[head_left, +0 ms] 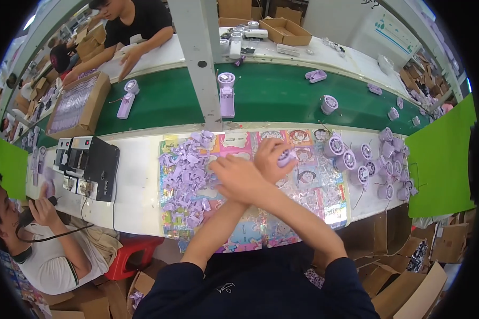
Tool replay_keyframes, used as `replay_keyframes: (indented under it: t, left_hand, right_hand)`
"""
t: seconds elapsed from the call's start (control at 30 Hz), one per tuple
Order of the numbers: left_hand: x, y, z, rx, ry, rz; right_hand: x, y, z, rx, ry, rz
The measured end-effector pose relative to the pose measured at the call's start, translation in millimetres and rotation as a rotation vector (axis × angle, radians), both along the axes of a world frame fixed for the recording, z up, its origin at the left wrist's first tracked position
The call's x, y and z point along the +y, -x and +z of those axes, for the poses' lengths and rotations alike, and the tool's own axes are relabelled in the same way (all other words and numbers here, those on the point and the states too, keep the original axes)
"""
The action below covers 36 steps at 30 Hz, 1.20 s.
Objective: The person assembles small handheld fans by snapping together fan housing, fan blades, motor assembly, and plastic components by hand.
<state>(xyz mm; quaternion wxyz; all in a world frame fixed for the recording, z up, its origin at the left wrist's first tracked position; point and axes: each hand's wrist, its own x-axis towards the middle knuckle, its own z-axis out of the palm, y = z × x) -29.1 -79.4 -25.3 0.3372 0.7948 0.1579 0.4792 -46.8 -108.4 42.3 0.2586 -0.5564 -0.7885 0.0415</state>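
Observation:
My forearms cross over the worktable, the right lying over the left. On the right side of the crossing, my left hand [270, 159] is closed round a light purple round fan housing [286, 157], partly hidden by the fingers. My right hand [235, 174] reaches across to the left, fingers a little apart and bent down at the edge of a pile of small light purple plastic parts [189, 167]. What lies under its fingertips is hidden. A colourful printed sheet [245, 228] covers the table beneath both hands.
Several purple fan heads with wires [363, 152] stand at the right. A black device [98, 165] sits at the left. Behind runs a green conveyor [271, 101] carrying purple fan parts, with a metal post [197, 58] before it. Co-workers sit left and across.

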Motion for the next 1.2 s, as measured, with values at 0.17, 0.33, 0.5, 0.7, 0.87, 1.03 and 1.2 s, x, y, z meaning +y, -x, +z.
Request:
replay_keyframes:
  t: [0.17,0.33,0.5,0.7,0.87,1.03,1.2]
  left_hand:
    - [1,8,7,0.039,-0.141,-0.037]
    - [0,3,1,0.224,-0.053,-0.052]
    - [16,21,-6,0.433,0.216,-0.252]
    - [7,12,10,0.317,0.020,-0.147]
    - [7,11,10,0.299,-0.010,-0.137]
    - [10,13,11,0.291,-0.011,-0.145]
    - [6,10,9,0.297,-0.007,-0.116]
  right_hand:
    - [12,22,-36,-0.023,0.190,-0.087]
    - [-6,-6,-13,0.002,0.096,-0.174]
    - [-22,-60,30,0.375,-0.165,-0.353]
    - [-65,-114,-15,0.470,-0.296,-0.639]
    - [-80,-113,-55,0.630,-0.284,-0.713]
    - [-81,-112,-58,0.634,-0.319,-0.707]
    - [-96,-111,-70,0.967,-0.297,-0.732]
